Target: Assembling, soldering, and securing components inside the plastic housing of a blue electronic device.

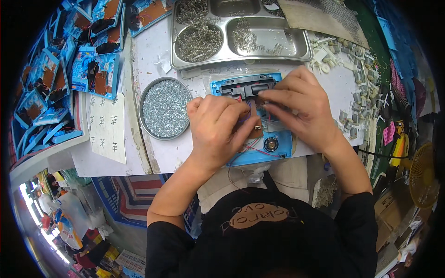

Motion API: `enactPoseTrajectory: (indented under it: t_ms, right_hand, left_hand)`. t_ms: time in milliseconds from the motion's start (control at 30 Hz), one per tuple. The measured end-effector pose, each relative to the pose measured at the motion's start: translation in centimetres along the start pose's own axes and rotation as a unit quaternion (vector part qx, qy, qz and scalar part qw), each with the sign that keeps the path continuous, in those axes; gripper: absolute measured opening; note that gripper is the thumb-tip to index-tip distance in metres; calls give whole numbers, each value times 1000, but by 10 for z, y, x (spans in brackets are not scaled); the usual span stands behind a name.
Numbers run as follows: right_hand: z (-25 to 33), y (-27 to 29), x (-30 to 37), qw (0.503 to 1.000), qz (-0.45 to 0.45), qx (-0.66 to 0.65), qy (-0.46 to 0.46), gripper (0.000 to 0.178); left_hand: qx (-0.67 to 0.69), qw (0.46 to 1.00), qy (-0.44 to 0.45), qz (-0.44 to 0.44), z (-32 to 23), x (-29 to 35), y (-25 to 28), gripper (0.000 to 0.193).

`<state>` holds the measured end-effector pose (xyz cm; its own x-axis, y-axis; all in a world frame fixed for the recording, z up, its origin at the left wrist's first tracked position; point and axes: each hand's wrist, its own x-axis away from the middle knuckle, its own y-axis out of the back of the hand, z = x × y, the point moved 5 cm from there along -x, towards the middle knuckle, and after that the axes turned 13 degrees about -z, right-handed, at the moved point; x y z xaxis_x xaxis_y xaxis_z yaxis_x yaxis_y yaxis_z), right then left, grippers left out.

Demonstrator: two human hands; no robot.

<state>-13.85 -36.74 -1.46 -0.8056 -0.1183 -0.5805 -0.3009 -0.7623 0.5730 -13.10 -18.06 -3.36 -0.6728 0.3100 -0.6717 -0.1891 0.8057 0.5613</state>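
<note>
Left hand (217,129) and right hand (300,103) working over a blue case (284,139), the case lying open on the bench (149,48), screw dish (164,138) sitting leftward, metal tray (264,57) resting beyond, I'm not seeing whether either grip is closed

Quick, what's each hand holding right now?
Left hand: fingers curled over the blue casing; whether it holds anything cannot be told.
Right hand: half closed by the black part; its hold cannot be told.

Fingers (282,98) partly hide the blue casing (250,159).
</note>
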Motion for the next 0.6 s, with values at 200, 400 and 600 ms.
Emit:
enactPoseTrajectory:
  t_ms: [200,400,600]
  right_hand:
    - [19,-21,-9,990,38,64,117,24]
    - [20,-31,-7,986,30,78,141,21]
    - [13,-20,4,994,0,58,94,19]
  left_hand:
    - [6,999,6,-37,4,6,5,21]
    - [7,999,-9,-38,5,6,12,21]
    - [-22,999,-33,-32,6,7,21,21]
